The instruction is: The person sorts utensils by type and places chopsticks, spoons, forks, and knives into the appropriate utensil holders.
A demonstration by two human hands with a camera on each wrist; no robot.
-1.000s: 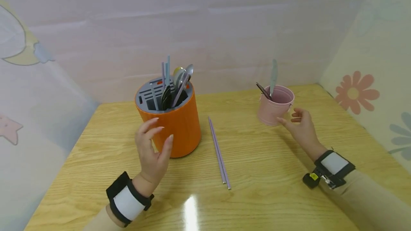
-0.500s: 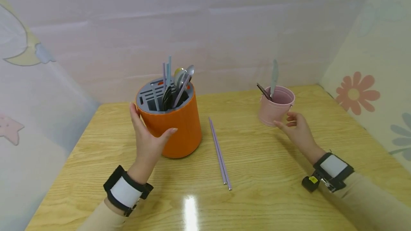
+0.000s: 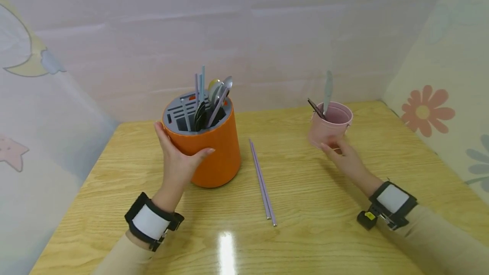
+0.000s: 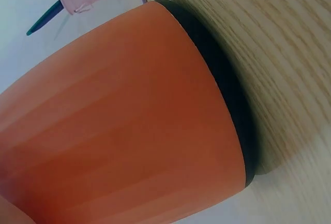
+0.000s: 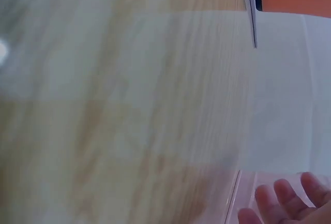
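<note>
Caddy (image 3: pixel 202 139), orange and standing upright left of centre on the desk (image 3: pixel 305 190), is now held by the left hand (image 3: pixel 176 160): a second ago that hand hovered open in front of it, and now the thumb lies across the front wall with the fingers curled round the far left side. The right hand (image 3: pixel 341 156) has also closed in, from just beside the pink pail (image 3: pixel 329 125) to its near wall, so both containers look to be steadied. Two lilac chopsticks (image 3: pixel 261 179) lie untouched between them. Whether the right fingers truly grip the pail I cannot tell; they hide its base, and the right wrist view is a blur showing only fingertips (image 5: pixel 282 193). The left wrist view is filled by the caddy's wall, fingers out of frame.
</note>
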